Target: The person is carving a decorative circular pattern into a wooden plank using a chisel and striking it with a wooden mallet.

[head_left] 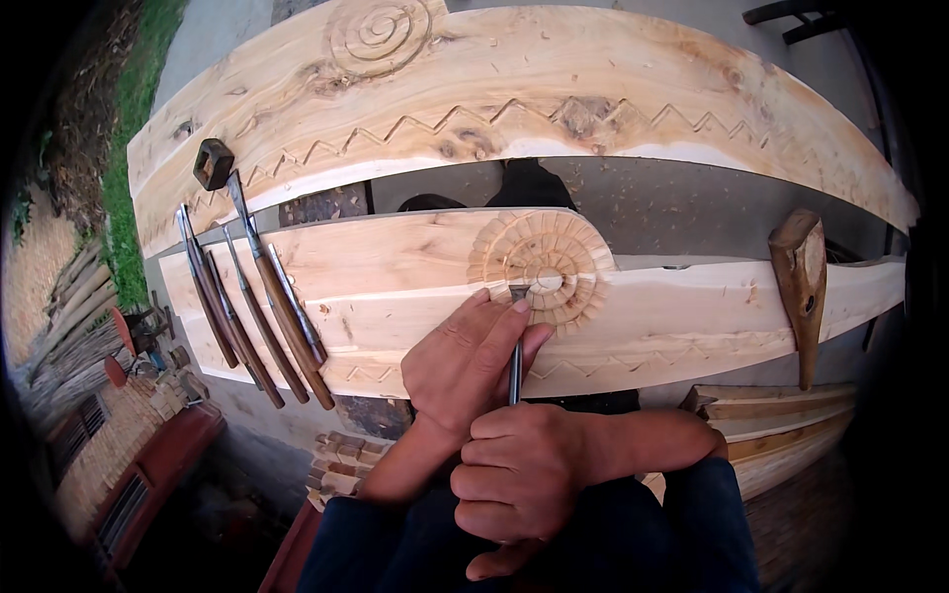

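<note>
My right hand (519,479) is wrapped around the handle of a chisel (516,371), most of the handle hidden inside the fist. Lower on the blade, my left hand (470,356) presses its fingers against the steel, close to the cutting edge. That edge rests at the middle of a round carved rosette (583,259) with rings of small notches. The rosette sits on a long pale wooden board (395,262), which also bears a carved zigzag line near its front edge.
Several wood-handled carving tools (259,311) lie on the board's left, beside a dark blocky piece (213,164). A wooden mallet (799,287) lies across the right end. Behind is another curved board (643,69) with spiral and zigzag. Wood offcuts (341,463) are at the lower left.
</note>
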Action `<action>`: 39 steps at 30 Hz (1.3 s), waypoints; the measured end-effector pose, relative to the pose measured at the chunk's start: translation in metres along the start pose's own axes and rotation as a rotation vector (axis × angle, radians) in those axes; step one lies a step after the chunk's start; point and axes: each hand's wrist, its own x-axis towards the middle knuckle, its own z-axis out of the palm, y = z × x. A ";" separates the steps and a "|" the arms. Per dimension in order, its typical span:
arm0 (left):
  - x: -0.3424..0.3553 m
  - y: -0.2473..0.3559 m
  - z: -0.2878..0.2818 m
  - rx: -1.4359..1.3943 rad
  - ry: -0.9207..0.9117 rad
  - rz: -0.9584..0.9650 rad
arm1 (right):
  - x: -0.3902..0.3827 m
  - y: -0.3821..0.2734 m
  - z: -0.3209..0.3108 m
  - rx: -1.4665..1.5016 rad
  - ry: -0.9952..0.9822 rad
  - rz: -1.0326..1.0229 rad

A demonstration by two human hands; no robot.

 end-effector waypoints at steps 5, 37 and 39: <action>-0.001 -0.001 0.001 0.036 -0.009 0.015 | -0.001 0.003 -0.002 0.000 -0.007 0.013; 0.001 -0.001 0.000 -0.008 -0.007 -0.045 | 0.001 0.016 0.002 0.038 0.014 0.016; 0.003 0.001 -0.001 -0.036 -0.007 -0.080 | 0.002 0.018 0.007 0.036 0.016 0.007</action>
